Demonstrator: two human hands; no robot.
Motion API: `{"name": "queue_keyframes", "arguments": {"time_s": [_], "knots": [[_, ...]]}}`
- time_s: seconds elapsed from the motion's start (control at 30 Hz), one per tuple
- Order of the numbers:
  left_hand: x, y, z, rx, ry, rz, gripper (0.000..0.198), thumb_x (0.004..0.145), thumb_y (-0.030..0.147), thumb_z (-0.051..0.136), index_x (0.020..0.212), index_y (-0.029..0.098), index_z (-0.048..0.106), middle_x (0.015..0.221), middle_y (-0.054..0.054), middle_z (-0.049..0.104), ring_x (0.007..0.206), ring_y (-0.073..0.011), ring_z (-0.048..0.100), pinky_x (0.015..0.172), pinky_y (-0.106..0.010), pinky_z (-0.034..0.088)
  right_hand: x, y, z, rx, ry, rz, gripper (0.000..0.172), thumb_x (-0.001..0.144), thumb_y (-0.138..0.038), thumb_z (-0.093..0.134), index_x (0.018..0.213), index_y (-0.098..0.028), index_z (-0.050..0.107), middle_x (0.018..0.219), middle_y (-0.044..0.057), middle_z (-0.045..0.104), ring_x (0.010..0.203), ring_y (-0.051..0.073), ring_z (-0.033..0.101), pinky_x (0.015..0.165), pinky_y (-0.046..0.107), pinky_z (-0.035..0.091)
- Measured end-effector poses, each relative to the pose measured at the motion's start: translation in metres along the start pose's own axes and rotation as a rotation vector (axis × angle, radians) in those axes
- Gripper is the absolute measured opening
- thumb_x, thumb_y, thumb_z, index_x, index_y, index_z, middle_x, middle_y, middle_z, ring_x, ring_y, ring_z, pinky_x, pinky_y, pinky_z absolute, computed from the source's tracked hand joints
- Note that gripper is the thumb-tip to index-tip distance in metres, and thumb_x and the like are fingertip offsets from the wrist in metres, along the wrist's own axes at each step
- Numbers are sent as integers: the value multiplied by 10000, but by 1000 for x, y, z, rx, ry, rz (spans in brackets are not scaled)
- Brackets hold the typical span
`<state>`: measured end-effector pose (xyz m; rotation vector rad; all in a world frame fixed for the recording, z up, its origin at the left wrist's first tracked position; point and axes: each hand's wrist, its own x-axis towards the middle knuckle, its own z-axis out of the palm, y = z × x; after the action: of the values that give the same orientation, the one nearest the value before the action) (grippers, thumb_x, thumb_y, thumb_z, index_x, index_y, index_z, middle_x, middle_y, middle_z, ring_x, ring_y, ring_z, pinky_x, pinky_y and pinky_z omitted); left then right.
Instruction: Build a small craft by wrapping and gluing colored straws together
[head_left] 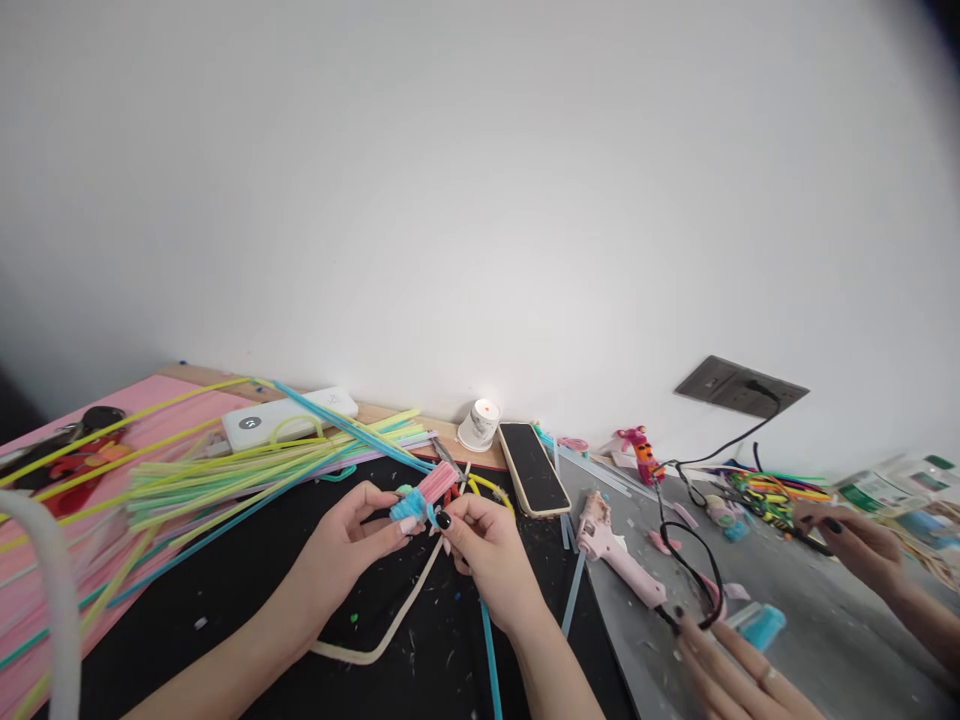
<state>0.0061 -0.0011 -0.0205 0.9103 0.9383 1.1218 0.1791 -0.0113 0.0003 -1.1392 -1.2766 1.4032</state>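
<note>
My left hand [352,535] is closed, its fingers and thumb pinching a small pink-and-blue pipe cleaner figure [436,482] above the black mat [442,640]. A bit of pale green shows at its left side. My right hand [487,550] is closed too, thumb and finger pressed on a blue pipe cleaner [491,660] beside the figure. This blue strand seems to run down below the hand, though the hand hides part of it. A cream pipe cleaner [397,625] lies bent on the mat between my forearms. Behind the hands, the pliers or scissors are partly hidden.
Pipe cleaners [225,480] lie bundled at left, near a white power strip-like box [289,420]. A paper cup [478,425], a phone [534,468] and a pink glue gun [619,555] stand or lie rightward. Another person's hands [739,670] work at right; a black cord [712,560] loops there.
</note>
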Motion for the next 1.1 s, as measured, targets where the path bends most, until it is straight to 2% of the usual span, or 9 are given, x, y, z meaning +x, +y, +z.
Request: {"name": "queue_keyframes", "arguments": {"time_s": [0.2,0.33,0.73,1.1], "knots": [[-1,1,1,7,-62,40,208,668,236,797,762,204,614,819,13,710,834,-197,684,767,-279,521,1,-1,-1,-117,45,25,368,767,-486,661,640,-163,538,533,-63,427,449,63,267,433,215,175],[0,0,1,14,-46,25,220,658,226,802,767,198,613,826,16,698,815,-181,670,746,-266,524,1,-2,-1,-150,52,49,358,776,-466,649,628,-160,538,529,-60,438,444,60,267,427,214,171],[1,-4,-3,8,-104,-31,209,720,299,764,789,193,597,867,8,708,864,-189,671,792,-304,535,3,4,-5,-93,39,91,312,786,-408,644,636,-148,560,507,-66,411,421,47,231,399,207,141],[-4,7,5,-91,-64,-149,237,687,327,795,759,176,628,826,-6,704,852,-171,665,808,-280,526,7,9,-2,-44,90,80,351,772,-451,641,619,-176,484,471,-77,417,393,43,220,377,199,135]]}}
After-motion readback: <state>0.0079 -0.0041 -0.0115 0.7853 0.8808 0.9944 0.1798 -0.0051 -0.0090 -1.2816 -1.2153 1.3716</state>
